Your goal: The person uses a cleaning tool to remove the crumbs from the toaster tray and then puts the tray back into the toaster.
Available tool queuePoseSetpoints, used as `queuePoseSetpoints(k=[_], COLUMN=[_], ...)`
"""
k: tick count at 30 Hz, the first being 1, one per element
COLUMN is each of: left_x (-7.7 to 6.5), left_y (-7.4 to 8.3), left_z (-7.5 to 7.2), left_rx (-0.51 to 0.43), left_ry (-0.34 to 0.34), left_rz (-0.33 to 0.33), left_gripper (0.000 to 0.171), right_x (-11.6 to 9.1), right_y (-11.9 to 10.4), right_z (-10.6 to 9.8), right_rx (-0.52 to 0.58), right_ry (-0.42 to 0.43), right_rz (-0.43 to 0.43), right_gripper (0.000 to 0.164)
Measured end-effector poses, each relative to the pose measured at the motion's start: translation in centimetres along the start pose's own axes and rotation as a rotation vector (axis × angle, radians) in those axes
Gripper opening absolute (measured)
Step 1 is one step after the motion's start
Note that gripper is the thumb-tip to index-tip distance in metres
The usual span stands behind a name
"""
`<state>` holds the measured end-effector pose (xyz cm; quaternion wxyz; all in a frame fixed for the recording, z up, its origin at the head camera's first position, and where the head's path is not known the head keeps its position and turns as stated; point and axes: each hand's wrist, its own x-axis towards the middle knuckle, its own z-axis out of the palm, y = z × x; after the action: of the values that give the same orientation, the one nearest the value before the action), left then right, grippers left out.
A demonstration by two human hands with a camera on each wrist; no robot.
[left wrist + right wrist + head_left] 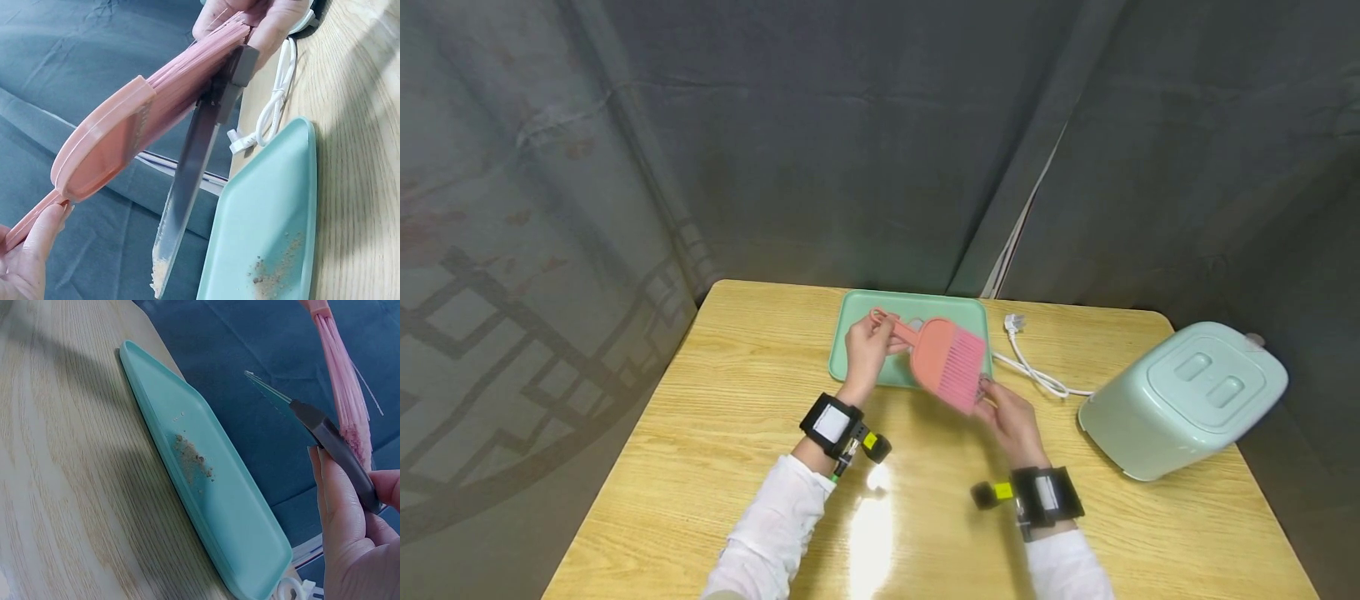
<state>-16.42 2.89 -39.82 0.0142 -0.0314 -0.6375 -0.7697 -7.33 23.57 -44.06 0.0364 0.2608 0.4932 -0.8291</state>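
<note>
My left hand point(867, 348) pinches the handle of a pink hand brush point(931, 357), held over the mint-green tray point(958, 310). The brush's pink bristles point(194, 69) point toward my right hand point(1017, 423). That hand grips the dark grey handle point(342, 450) of a thin metal crumb tray point(192, 150). Bristle ends overlap this handle in the left wrist view. Pale crumbs point(161, 272) cling to the crumb tray's far end. From the head view, the brush hides most of it. A scatter of brown crumbs point(190, 459) lies on the green tray.
A pale green toaster point(1180, 400) with a lid stands at the right of the wooden table point(700, 467). Its white cord point(1037, 375) and plug point(1013, 322) lie beside the green tray. Grey curtains point(850, 167) hang behind the table.
</note>
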Motion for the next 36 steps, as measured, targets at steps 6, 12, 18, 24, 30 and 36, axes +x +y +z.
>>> queuePoseSetpoints(k=[6,12,18,24,30,36], left_x=[0.1,0.3,0.5,0.9,1.3,1.6], left_y=[-0.2,-0.6,-0.8,-1.2,-1.5,-1.4], left_z=[-0.4,-0.8,-1.2,-1.8,-2.3,-3.0], left_rx=[0.015,0.043,0.048,0.076,0.062,0.038], left_ry=[0.001,0.006,0.026,0.055,0.085,0.110], left_rz=[-0.006,-0.021,-0.027,-0.033,-0.039,-0.036], left_gripper=[0.024,0.026,0.026,0.027,0.026,0.025], right_x=[0.0,0.1,0.0,-0.3,-0.5,-0.5], right_y=[0.0,0.1,0.1,0.1,0.2,0.2], right_z=[-0.1,-0.3,-0.5,-0.8,-1.0,-1.1], right_rx=[-0.027,-0.029,-0.038,-0.010,-0.043,-0.030], right_ry=[-0.008,-0.011,0.002,-0.005,-0.035,-0.035], right_rz=[0.009,0.023,0.016,0.027,0.030,0.038], right_gripper=[0.040,0.049,0.050,0.050,0.051,0.051])
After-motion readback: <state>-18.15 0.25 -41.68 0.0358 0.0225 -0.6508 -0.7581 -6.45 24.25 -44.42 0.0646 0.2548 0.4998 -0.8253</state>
